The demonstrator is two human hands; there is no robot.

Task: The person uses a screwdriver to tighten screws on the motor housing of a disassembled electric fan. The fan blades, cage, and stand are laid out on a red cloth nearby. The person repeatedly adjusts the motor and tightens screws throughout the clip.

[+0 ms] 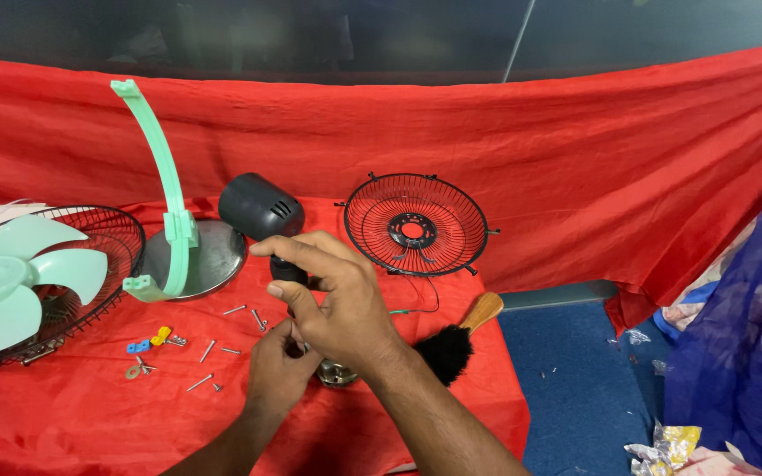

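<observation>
My right hand (337, 300) grips the neck of a black fan motor housing (259, 208), holding it up over the red cloth. My left hand (277, 366) is beneath it, fingers pinched at the underside of the part; what they hold is hidden. A small round metal piece (337, 375) lies just right of my left hand. Thin wires (416, 304) trail from the motor toward a black wire fan guard (416, 225) that leans upright against the cloth behind.
A mint green curved bracket (162, 167) stands on a round metal base (209, 260). A mint fan blade (19, 278) rests in another black guard (108, 234) at left. Several screws (222, 348), small coloured clips (147, 341), a wooden-handled black brush (456, 339). Blue floor (575, 379) at right.
</observation>
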